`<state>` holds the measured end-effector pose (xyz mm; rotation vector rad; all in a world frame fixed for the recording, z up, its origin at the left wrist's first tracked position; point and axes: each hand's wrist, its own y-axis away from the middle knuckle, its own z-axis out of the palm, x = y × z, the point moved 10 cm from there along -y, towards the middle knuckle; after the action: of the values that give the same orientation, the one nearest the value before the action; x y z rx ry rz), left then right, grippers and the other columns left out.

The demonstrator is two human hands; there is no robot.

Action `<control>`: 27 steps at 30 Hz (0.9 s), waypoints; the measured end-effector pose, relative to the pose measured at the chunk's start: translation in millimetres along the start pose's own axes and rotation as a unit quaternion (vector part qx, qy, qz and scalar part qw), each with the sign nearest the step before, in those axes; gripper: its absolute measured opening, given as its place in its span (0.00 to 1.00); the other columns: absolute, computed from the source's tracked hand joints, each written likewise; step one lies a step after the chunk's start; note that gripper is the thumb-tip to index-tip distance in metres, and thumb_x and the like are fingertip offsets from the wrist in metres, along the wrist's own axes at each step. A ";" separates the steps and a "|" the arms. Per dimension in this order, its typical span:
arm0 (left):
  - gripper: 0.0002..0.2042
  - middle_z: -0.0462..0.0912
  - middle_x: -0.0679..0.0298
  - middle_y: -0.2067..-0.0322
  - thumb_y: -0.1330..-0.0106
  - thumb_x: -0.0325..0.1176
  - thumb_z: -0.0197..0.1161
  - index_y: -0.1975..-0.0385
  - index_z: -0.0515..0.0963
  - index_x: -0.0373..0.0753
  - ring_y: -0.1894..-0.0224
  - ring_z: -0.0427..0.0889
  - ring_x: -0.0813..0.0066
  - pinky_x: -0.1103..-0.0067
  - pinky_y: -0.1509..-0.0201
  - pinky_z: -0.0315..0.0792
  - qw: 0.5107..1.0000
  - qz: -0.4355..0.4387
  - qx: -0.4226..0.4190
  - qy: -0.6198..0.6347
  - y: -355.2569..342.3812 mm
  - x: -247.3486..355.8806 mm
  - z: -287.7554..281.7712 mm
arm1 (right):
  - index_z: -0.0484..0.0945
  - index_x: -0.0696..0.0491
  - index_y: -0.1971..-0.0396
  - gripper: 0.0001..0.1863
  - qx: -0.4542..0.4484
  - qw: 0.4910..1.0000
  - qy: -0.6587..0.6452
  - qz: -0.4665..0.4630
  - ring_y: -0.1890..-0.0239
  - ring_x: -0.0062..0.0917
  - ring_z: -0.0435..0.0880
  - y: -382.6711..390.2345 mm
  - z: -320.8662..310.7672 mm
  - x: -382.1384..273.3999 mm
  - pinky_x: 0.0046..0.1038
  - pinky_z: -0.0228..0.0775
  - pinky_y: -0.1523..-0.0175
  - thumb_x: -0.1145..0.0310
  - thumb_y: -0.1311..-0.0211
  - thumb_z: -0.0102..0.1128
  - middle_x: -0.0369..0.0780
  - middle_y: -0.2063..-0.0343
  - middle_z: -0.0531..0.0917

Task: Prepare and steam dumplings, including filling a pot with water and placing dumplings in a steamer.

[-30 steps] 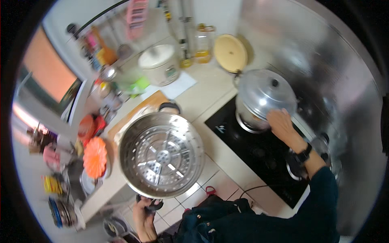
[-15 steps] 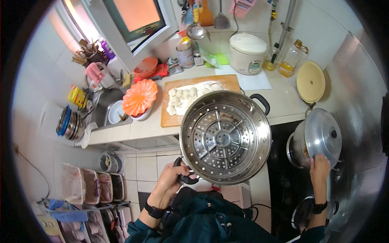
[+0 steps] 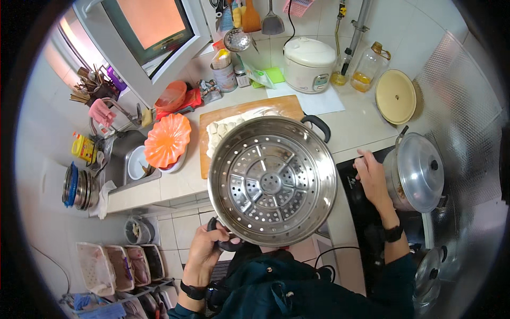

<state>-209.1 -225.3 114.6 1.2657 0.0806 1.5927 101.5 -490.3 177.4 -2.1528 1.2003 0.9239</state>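
A stainless-steel steamer tray (image 3: 272, 183) with a perforated bottom hangs in front of the counter. My left hand (image 3: 207, 242) is closed around its near black handle, and the far black handle (image 3: 317, 127) is free. My right hand (image 3: 373, 178) hovers over the left side of the black stove (image 3: 357, 212), its bent fingers apart and holding nothing. It is nearest to a metal pot (image 3: 394, 178), covered by a domed lid (image 3: 421, 173) with a black knob. Behind the steamer tray, partly hidden, lies a wooden board (image 3: 206, 127) with floured dough pieces (image 3: 223, 126).
An orange scalloped dish (image 3: 167, 140) stands beside the sink (image 3: 114, 173). Along the back are a rice cooker (image 3: 309, 64), a glass jug (image 3: 366, 69) and a leaning cream-coloured lid (image 3: 396, 98). Another lidded pot (image 3: 429, 274) is at the stove's front. Plastic bins (image 3: 95, 268) stand lower left.
My right hand has left the pot's rim and moved left and away from me, towards the steamer tray. The steamer tray remains in my left hand. The whole view has shifted.
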 end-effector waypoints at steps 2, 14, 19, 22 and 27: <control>0.06 0.76 0.56 0.77 0.60 0.13 0.53 0.83 0.71 0.32 0.75 0.78 0.63 0.70 0.69 0.75 0.999 -0.018 -0.029 0.005 -13.9 5.5 -10.5 | 0.68 0.62 0.54 0.19 -0.005 0.999 -0.034 0.012 0.76 0.26 0.76 -16.4 12.8 -9.9 0.26 0.69 0.71 0.63 0.37 0.48 0.42 0.80 0.74; 0.05 0.77 0.58 0.78 0.61 0.15 0.54 0.84 0.72 0.32 0.75 0.77 0.70 0.80 0.68 0.70 0.994 -0.036 -0.054 -0.084 -61.2 95.1 -101.1 | 0.70 0.59 0.55 0.16 -0.102 0.980 -0.137 0.106 0.79 0.15 0.74 -75.8 141.4 -64.5 0.18 0.67 0.73 0.62 0.33 0.44 0.35 0.74 0.77; 0.07 0.75 0.61 0.81 0.64 0.17 0.53 0.83 0.71 0.32 0.78 0.74 0.71 0.78 0.70 0.69 0.997 0.004 0.031 -0.069 -48.5 144.8 -204.2 | 0.74 0.56 0.65 0.17 -0.207 0.963 -0.164 0.055 0.79 0.15 0.75 -111.5 249.1 -132.5 0.18 0.68 0.73 0.57 0.33 0.43 0.35 0.77 0.78; 0.07 0.76 0.57 0.80 0.65 0.18 0.52 0.82 0.72 0.30 0.76 0.76 0.68 0.78 0.71 0.69 0.997 0.045 0.068 0.009 -21.6 172.9 -258.8 | 0.74 0.56 0.66 0.17 -0.301 0.921 -0.242 0.054 0.79 0.17 0.76 -121.6 334.1 -168.5 0.19 0.69 0.72 0.56 0.34 0.45 0.36 0.79 0.78; 0.09 0.71 0.59 0.81 0.68 0.18 0.49 0.82 0.70 0.30 0.79 0.70 0.69 0.73 0.74 0.68 0.969 0.160 0.156 0.109 35.4 200.2 -333.4 | 0.73 0.58 0.65 0.19 -0.307 0.920 -0.196 0.143 0.78 0.23 0.79 -120.7 469.8 -192.9 0.23 0.73 0.73 0.54 0.38 0.49 0.40 0.77 0.79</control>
<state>-457.0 76.3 123.9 1.3889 0.2878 2.0565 -14.9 -2.0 34.2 -2.0877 1.1307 1.9752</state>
